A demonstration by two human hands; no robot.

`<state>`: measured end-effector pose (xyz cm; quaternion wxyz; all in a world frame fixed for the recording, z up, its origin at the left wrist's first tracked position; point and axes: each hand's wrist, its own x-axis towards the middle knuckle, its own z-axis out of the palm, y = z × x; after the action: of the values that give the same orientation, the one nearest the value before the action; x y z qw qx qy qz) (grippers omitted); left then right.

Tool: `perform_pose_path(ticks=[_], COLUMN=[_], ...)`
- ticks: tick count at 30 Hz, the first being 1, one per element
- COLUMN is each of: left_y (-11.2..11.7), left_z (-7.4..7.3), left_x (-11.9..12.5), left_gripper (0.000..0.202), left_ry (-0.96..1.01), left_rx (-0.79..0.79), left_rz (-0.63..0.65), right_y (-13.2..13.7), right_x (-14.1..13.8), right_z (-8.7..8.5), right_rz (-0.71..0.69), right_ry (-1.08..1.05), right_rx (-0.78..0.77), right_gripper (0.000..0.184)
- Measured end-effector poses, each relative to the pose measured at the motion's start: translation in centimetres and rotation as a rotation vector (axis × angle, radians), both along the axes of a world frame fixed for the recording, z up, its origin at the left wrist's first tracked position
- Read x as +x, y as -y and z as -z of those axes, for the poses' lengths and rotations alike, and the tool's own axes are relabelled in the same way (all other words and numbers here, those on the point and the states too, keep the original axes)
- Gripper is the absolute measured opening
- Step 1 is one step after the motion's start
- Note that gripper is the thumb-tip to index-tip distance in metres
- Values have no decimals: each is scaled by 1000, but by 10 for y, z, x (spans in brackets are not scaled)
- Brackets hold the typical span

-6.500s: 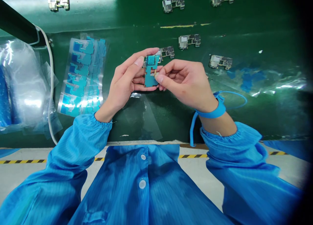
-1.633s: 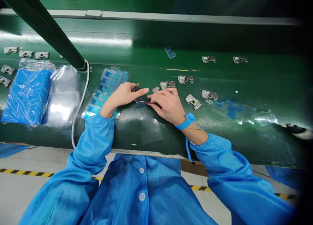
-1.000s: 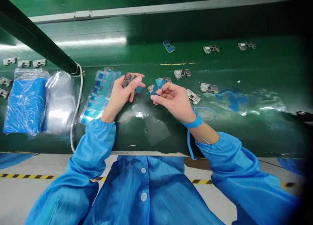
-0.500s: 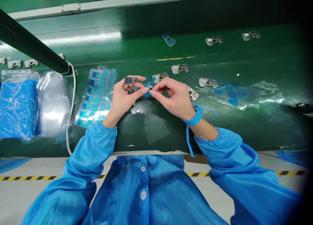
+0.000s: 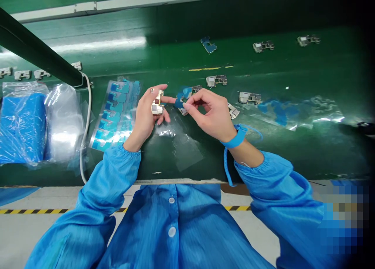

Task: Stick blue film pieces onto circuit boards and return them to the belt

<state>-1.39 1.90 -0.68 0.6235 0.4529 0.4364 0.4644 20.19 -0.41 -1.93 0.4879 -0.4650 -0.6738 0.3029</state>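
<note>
My left hand (image 5: 148, 114) grips a small circuit board (image 5: 157, 105) with metal shields, held upright just above the green conveyor belt (image 5: 187, 152). Close to its right, my right hand (image 5: 211, 114) pinches a small blue film sticker (image 5: 179, 99) between thumb and forefinger, the sticker nearly touching the left fingertips. A blue wrist strap (image 5: 234, 135) with a coiled cord circles my right wrist. Both arms wear blue sleeves.
A sheet of blue stickers (image 5: 115, 111) lies left of my hands. Plastic bags (image 5: 38, 122) and a white cable (image 5: 83, 120) sit farther left. Several boards (image 5: 216, 81) and one blue-covered board (image 5: 208, 45) lie on the belt. Clear film scraps (image 5: 184, 152) lie near the front edge.
The left hand has turned the board so its metal side faces up. The right hand has lifted the blue sticker slightly and holds it beside the board.
</note>
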Motion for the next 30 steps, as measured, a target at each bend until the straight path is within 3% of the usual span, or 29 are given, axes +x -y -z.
perform_pose_path(ticks=[4,8,12,17,24,30], left_y=[-2,-1,0,1,3,2], left_z=[-2,1,7,3,7,15], left_x=[-2,-2,-1,0,-3,-3], left_gripper=[32,38,51,45,79,85], left_ry=[66,106,26,8,39,39], left_rx=[-97,-82,-8,-18,34,134], left_rz=[56,118,129,173,226,245], right_y=[-1,0,1,0,-3,-5], right_x=[0,-2,-2,0,3,5], right_z=[-2,-5,-7,-7,-8,-9], right_rz=[19,-39,-61,-55,-37,-26], right_ry=[-139,-253,-280,-283,-290,-271], right_rx=[-44,-146,-178,-192,-135,-121], right_gripper=[29,36,36,39,40,44])
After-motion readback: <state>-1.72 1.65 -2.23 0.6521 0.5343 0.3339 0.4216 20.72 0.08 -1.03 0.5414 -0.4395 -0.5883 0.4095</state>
